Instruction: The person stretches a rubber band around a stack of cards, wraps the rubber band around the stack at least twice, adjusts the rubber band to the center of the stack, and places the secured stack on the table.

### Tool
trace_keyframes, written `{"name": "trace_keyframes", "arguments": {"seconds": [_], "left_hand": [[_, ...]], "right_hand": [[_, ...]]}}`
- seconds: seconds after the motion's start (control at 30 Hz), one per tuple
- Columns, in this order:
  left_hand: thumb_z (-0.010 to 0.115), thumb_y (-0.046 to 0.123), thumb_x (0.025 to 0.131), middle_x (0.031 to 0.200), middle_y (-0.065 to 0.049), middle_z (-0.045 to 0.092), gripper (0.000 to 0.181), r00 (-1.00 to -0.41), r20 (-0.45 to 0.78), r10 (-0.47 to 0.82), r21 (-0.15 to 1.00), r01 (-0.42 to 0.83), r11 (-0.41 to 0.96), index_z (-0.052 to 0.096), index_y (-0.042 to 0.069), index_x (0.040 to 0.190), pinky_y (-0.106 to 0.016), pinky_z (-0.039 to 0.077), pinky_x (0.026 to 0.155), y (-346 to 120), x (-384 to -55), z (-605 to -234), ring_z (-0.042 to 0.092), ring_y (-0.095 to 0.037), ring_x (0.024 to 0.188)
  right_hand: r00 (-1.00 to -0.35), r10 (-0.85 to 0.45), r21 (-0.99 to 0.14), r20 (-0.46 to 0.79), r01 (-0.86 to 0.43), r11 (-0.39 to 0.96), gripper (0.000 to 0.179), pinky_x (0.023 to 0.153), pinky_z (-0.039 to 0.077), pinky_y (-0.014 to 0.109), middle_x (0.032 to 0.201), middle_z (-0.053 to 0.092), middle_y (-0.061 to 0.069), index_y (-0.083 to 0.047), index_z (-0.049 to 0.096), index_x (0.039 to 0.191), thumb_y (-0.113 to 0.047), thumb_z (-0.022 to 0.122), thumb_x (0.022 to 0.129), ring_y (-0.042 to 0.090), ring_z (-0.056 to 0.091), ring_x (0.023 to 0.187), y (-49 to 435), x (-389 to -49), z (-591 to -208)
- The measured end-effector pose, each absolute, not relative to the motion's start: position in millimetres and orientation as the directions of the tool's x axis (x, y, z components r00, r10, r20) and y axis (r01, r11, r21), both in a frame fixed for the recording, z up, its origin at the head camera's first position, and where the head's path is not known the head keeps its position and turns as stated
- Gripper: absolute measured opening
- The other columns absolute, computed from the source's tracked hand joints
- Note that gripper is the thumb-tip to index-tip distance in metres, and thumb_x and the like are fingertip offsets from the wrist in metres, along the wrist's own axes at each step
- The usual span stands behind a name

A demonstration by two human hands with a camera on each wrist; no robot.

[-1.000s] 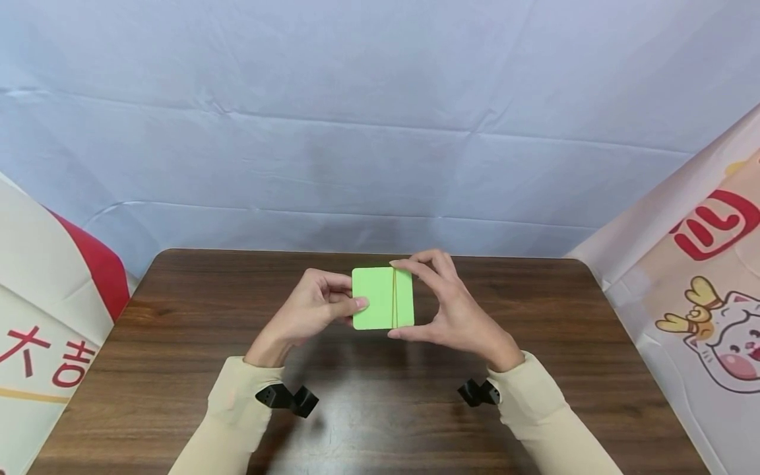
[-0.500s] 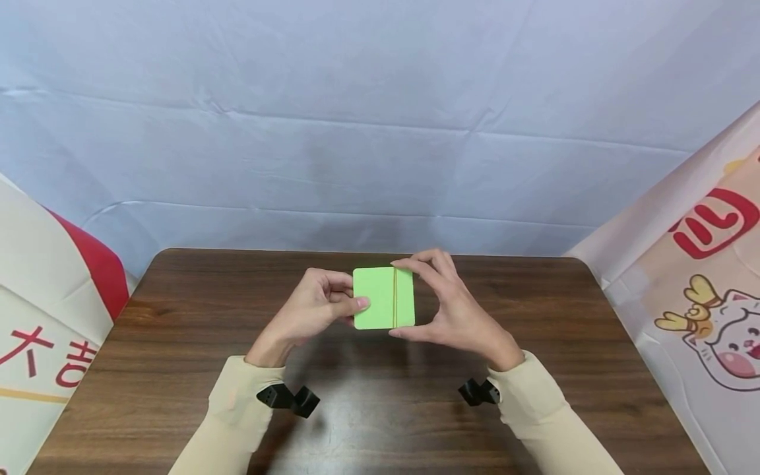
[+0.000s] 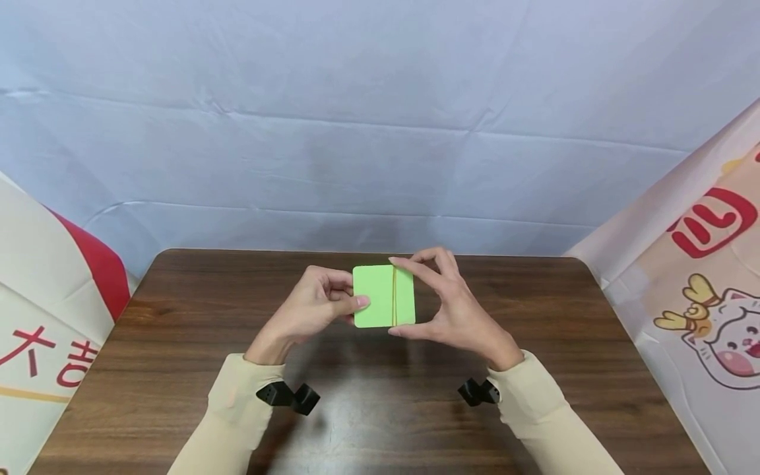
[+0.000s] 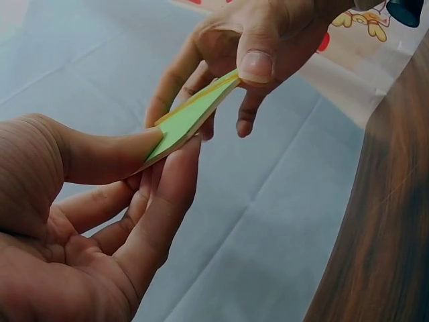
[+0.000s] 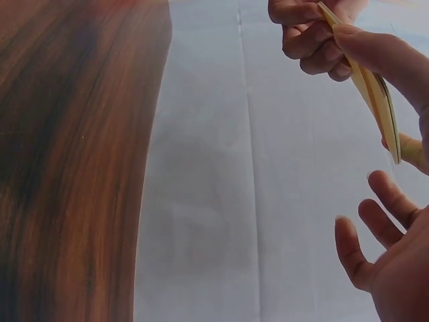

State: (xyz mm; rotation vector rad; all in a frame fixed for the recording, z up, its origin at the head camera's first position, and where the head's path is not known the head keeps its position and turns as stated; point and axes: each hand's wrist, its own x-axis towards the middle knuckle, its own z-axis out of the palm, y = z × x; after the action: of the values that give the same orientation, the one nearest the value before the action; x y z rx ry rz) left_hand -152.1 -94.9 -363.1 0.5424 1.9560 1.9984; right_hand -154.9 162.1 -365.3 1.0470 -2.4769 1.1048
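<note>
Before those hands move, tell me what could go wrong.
The yellow band sits off-center on the green stack, nearer the right hand, so it may slip off that end or snap. The left hand pinches only the opposite edge; if that loosens, the stack could drop, perhaps onto the table below.

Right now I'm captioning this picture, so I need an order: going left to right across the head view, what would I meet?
Red patch, the left hand, the green square, the right hand, the cartoon cat.
</note>
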Motion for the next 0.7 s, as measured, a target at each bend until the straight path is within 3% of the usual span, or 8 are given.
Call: {"name": "trace_keyframes", "arguments": {"seconds": [0.27, 0.5, 0.7], "left_hand": [[0.07, -0.008, 0.09, 0.082, -0.015, 0.071, 0.013, -0.898, 0.08, 0.433, 0.996, 0.093, 0.007, 0.071, -0.013, 0.102, -0.038, 0.06, 0.063, -93.5, -149.9, -359.2, 0.07, -0.017, 0.067], [0.068, -0.01, 0.091, 0.081, -0.016, 0.071, 0.013, -0.884, 0.077, 0.461, 0.996, 0.094, 0.014, 0.072, -0.012, 0.103, -0.034, 0.059, 0.061, -94.5, -150.9, -359.3, 0.069, -0.017, 0.065], [0.068, -0.01, 0.09, 0.079, -0.015, 0.07, 0.011, -0.874, 0.086, 0.477, 0.995, 0.102, 0.008, 0.071, -0.013, 0.1, -0.033, 0.059, 0.06, -95.3, -152.1, -360.0, 0.068, -0.016, 0.063]], "right_hand": [[-0.721, -0.5, -0.524, 0.479, -0.692, 0.496, 0.095, 0.097, 0.041, 0.048, 0.126, 0.044, 0.003, -0.022, 0.056, 0.141, -0.035, 0.101, 0.058, 0.023, 0.035, 0.123, 160.5, -154.3, -362.8], [-0.682, -0.541, -0.488, 0.492, -0.731, 0.477, 0.094, 0.096, 0.041, 0.048, 0.125, 0.043, 0.005, -0.018, 0.058, 0.141, -0.034, 0.101, 0.059, 0.025, 0.036, 0.118, 160.6, -156.1, -361.9], [-0.689, -0.544, -0.5, 0.478, -0.723, 0.476, 0.093, 0.093, 0.043, 0.048, 0.122, 0.042, 0.005, -0.017, 0.058, 0.141, -0.032, 0.101, 0.059, 0.024, 0.035, 0.117, 160.8, -155.2, -360.7]]}}
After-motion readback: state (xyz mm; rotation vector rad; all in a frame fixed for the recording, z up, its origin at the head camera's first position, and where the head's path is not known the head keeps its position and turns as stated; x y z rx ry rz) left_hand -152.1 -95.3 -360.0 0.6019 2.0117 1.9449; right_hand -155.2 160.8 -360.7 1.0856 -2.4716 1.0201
